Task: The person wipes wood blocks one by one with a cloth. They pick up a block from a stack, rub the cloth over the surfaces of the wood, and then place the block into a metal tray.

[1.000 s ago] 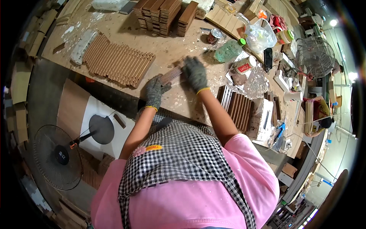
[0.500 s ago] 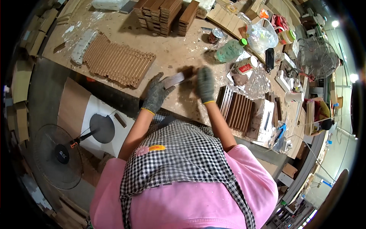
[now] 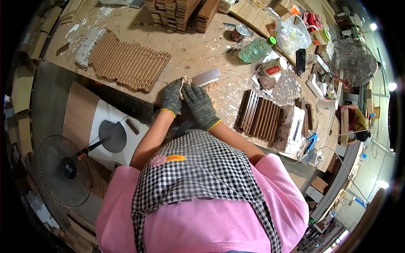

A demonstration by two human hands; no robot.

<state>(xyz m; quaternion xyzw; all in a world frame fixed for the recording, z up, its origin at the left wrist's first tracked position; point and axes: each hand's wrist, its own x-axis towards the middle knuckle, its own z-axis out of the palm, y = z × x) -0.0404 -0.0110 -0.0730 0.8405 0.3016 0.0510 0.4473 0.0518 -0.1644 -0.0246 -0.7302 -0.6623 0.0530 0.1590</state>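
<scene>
Both gloved hands meet near the front edge of the workbench. My left hand (image 3: 171, 99) is closed on a crumpled tan rag (image 3: 184, 84), which shows at its fingertips. My right hand (image 3: 199, 107) reaches across to it, fingers pressed together over the rag; its palm side is hidden. Just past the fingers sits a short wood piece (image 3: 206, 77) with a pale, shiny upper face. Its near end is beside the hands, and I cannot tell whether they touch it. To the left lies a row of brown grooved strips (image 3: 126, 61); to the right, a row of dark strips (image 3: 260, 117).
Stacked wood slats (image 3: 175, 14) stand at the back. A tin can (image 3: 240, 32), a green bottle (image 3: 256, 50), a paper cup (image 3: 274, 66) and a plastic bag (image 3: 292, 33) are at the right. A white-wrapped block (image 3: 290, 128) flanks the dark strips. A black fan (image 3: 65, 170) stands at lower left.
My right hand has moved left and nearer, from apart to against the left hand. The wood piece has left the left hand's fingertips and sits farther right. The tan rag now shows.
</scene>
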